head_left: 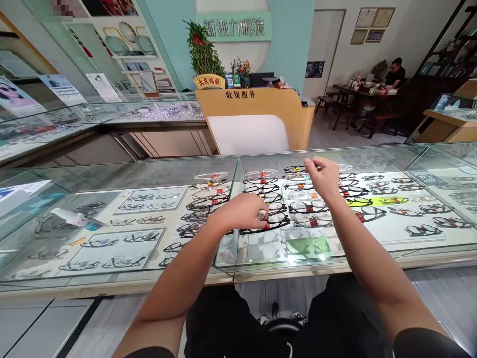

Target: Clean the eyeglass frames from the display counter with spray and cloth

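I sit at a glass display counter [231, 268] with rows of eyeglass frames laid on top. My left hand [244, 211] is curled into a loose fist over a black pair of glasses [270, 223] near the front row; a small light object shows at its fingertips, too small to name. My right hand [323, 175] reaches farther back, fingers pinched together over the rear row of glasses [296, 169], touching or holding one of them. More black frames [206, 204] lie in a column to the left of my left hand.
Further eyeglasses fill the case under the glass, with a spray bottle [72, 218] at left. Behind stand a wooden cashier desk [261, 107] with a white chair [248, 134], a potted plant [201, 52], and a person seated at a dark table [395, 74] at back right.
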Demonstrator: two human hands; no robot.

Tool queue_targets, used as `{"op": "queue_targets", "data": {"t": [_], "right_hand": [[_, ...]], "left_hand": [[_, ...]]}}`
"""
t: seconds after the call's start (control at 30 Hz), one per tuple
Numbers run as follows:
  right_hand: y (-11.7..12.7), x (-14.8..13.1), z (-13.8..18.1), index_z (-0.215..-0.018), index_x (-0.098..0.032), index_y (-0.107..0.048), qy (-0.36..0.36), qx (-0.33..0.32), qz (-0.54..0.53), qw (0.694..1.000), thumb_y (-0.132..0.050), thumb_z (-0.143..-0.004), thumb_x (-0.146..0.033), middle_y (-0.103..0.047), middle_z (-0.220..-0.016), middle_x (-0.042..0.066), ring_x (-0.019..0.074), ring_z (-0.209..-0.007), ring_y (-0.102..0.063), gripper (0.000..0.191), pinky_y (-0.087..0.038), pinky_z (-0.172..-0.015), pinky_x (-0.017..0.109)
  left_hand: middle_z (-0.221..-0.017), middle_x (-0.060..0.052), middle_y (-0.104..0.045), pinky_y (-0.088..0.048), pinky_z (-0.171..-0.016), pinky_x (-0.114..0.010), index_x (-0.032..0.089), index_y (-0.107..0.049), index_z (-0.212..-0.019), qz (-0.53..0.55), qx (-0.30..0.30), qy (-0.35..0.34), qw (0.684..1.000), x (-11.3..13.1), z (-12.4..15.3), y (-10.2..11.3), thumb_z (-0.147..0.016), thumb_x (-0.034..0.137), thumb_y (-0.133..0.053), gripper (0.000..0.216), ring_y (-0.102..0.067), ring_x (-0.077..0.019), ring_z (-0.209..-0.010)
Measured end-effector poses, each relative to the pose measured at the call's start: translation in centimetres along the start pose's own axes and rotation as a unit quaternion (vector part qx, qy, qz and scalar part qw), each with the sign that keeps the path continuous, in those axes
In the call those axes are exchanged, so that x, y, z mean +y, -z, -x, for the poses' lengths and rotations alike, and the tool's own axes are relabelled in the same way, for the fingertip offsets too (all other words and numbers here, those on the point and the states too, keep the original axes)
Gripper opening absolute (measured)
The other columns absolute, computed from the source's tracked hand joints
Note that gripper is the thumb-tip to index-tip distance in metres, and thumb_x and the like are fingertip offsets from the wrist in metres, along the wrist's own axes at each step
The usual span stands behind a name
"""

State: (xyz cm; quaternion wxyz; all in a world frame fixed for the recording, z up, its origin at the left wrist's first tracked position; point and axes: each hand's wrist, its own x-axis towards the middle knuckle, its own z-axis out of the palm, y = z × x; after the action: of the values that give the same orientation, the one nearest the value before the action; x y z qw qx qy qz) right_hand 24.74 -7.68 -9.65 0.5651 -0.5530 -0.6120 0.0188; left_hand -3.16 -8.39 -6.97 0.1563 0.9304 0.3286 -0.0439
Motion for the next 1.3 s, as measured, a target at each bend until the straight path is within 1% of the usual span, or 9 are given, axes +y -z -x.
{"op": "queue_targets", "data": {"t": [0.2,0.37,0.47,0.6,0.73,0.8,0.9,1.07,1.3], "right_hand": [[-0.5,0.3,0.4,-0.059,-0.023,-0.057,-0.018,-0.032,-0.013,0.999,-0.062,-0.098,-0.041,-0.055,-0.060,-0.001,0.0165,-0.059,-0.048,0.043,-0.034,-0.063,0.034],[-0.6,0.0,0.5,-0.058,-0.022,-0.059,-0.027,-0.031,-0.026,0.999,-0.064,-0.096,-0.041,-0.054,-0.059,-0.001,0.0154,-0.058,-0.046,0.043,-0.035,-0.064,0.035],[-0.8,-0.3,0.4,-0.058,-0.022,-0.064,-0.089,-0.061,-0.109,0.988,-0.065,-0.094,-0.042,-0.060,-0.061,0.000,0.0167,-0.063,-0.053,0.041,-0.042,-0.067,0.034],[-1.2,-0.7,0.3,-0.057,-0.022,-0.067,-0.198,-0.102,-0.234,0.947,-0.067,-0.091,-0.044,-0.067,-0.065,0.003,0.0175,-0.067,-0.059,0.040,-0.051,-0.066,0.031],[-1.5,-0.8,0.4,-0.061,-0.021,-0.068,-0.246,-0.125,-0.271,0.922,-0.071,-0.087,-0.048,-0.069,-0.072,0.005,0.0178,-0.073,-0.062,0.037,-0.046,-0.058,0.026],[-1.6,-0.9,0.4,-0.063,-0.022,-0.066,-0.277,-0.139,-0.311,0.899,-0.074,-0.083,-0.050,-0.067,-0.073,0.005,0.0174,-0.071,-0.058,0.036,-0.042,-0.054,0.026],[-1.4,-1.2,0.2,-0.066,-0.023,-0.063,-0.319,-0.186,-0.392,0.843,-0.074,-0.080,-0.055,-0.054,-0.066,0.002,0.0156,-0.062,-0.043,0.036,-0.036,-0.051,0.027],[-0.9,-1.9,0.1,-0.064,-0.023,-0.060,-0.345,-0.262,-0.471,0.768,-0.073,-0.080,-0.060,-0.040,-0.062,-0.002,0.0142,-0.059,-0.032,0.043,-0.025,-0.049,0.026],[-1.0,-2.1,0.3,-0.063,-0.022,-0.060,-0.347,-0.285,-0.522,0.725,-0.077,-0.081,-0.058,-0.038,-0.063,-0.002,0.0127,-0.059,-0.029,0.044,-0.017,-0.046,0.023]], "left_hand": [[-0.083,-0.004,-0.079,-0.031,-0.062,-0.034,0.026,-0.079,-0.082,-0.034,-0.032,0.006,0.999,0.3,-0.9,-1.0,-0.081,0.039,-0.073,0.015,-0.069,-0.0252,-0.082],[-0.083,-0.004,-0.079,-0.032,-0.062,-0.034,0.026,-0.081,-0.085,-0.041,-0.044,0.014,0.998,0.2,-1.0,-1.1,-0.081,0.038,-0.071,0.016,-0.068,-0.0248,-0.081],[-0.086,-0.004,-0.080,-0.032,-0.063,-0.035,0.027,-0.083,-0.087,-0.041,-0.044,0.016,0.998,0.0,-1.1,-1.1,-0.080,0.037,-0.071,0.017,-0.069,-0.0251,-0.083],[-0.087,-0.003,-0.081,-0.033,-0.064,-0.034,0.028,-0.083,-0.085,-0.031,-0.041,0.020,0.998,0.1,-0.9,-0.8,-0.081,0.040,-0.070,0.018,-0.069,-0.0243,-0.082],[-0.080,-0.003,-0.079,-0.033,-0.063,-0.034,0.026,-0.080,-0.080,-0.016,-0.007,0.031,0.999,0.1,-0.6,-0.3,-0.085,0.038,-0.064,0.020,-0.066,-0.0230,-0.075],[-0.080,-0.005,-0.078,-0.033,-0.063,-0.034,0.025,-0.080,-0.085,-0.025,0.028,0.058,0.998,-0.1,-0.8,-0.3,-0.088,0.038,-0.062,0.022,-0.067,-0.0249,-0.076],[-0.084,-0.008,-0.079,-0.033,-0.064,-0.034,0.025,-0.081,-0.101,-0.042,0.066,0.100,0.992,-0.8,-1.4,-0.7,-0.089,0.042,-0.064,0.027,-0.070,-0.0294,-0.084],[-0.087,-0.009,-0.079,-0.036,-0.066,-0.034,0.025,-0.083,-0.099,-0.056,0.054,0.103,0.992,-1.4,-2.1,-1.5,-0.090,0.047,-0.068,0.028,-0.071,-0.0298,-0.086],[-0.089,-0.010,-0.079,-0.035,-0.065,-0.033,0.025,-0.084,-0.099,-0.051,0.035,0.110,0.992,-1.1,-2.2,-1.4,-0.092,0.045,-0.067,0.028,-0.069,-0.0287,-0.084]]}}
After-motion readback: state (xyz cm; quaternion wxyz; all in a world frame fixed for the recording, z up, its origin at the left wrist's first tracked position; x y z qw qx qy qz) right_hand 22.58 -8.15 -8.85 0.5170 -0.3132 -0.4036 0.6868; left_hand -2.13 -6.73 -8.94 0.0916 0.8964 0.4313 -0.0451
